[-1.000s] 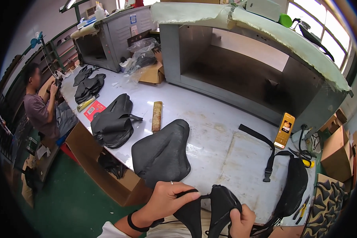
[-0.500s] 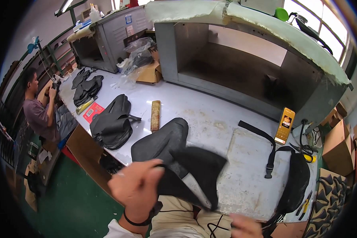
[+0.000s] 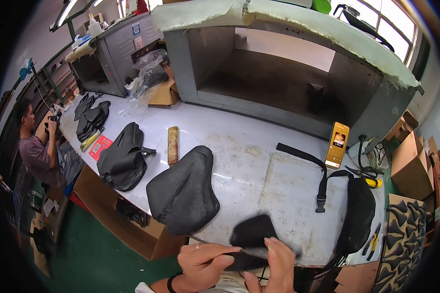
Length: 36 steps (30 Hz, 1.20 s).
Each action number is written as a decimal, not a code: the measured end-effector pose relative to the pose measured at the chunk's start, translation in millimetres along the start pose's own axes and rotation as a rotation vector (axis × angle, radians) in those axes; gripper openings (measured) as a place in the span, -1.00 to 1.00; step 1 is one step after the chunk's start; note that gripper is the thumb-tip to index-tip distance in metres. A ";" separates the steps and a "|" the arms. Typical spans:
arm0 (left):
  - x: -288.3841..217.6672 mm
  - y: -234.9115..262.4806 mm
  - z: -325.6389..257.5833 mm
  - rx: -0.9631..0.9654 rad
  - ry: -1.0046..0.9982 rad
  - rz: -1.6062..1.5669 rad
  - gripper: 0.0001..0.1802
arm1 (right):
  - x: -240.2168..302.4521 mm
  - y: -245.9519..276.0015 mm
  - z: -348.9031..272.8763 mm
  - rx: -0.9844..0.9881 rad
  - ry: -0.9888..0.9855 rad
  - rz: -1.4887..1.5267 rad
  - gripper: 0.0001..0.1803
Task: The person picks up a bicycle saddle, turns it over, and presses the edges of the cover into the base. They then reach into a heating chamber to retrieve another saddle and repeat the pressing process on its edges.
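Pale worktable (image 3: 239, 190) before me: a dark padded shape (image 3: 183, 195) lies leftward; then, by the near edge, left hand (image 3: 205, 266) and right hand (image 3: 278, 263) pinch a black piece (image 3: 254, 232) between them. One slack pinch could drop it.

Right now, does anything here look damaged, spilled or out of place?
Yes: the pale covering atop the large grey cabinet has a ragged, frayed front edge with loose threads. The white tabletop carries brownish stains near its middle; spill or wear, I can't tell.
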State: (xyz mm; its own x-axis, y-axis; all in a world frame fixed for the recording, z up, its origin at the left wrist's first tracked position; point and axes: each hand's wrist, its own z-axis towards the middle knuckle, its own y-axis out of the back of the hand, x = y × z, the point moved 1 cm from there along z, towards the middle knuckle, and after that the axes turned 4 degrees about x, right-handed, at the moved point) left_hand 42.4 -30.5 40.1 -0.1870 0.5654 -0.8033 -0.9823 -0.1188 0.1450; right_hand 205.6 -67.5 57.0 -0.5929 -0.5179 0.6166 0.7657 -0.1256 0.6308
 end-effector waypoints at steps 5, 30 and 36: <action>0.6 -18.6 -11.1 0.137 0.457 -0.372 -0.77 | -2.6 10.2 -2.0 0.027 -0.166 0.122 -0.37; 29.3 8.0 -11.8 0.622 0.588 -0.456 -0.90 | -18.1 5.7 -19.1 0.075 -0.163 0.304 -0.53; 47.9 -12.8 -42.6 0.478 1.215 -1.352 -0.81 | -22.5 6.9 -17.4 0.095 -0.089 0.283 -0.56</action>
State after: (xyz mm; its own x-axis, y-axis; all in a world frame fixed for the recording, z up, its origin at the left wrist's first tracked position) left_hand 46.6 -36.7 -24.8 0.5152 -0.7655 -0.3854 -0.4001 0.1828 -0.8981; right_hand 228.6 -71.4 39.3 -0.3823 -0.4439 0.8104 0.8792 0.0951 0.4669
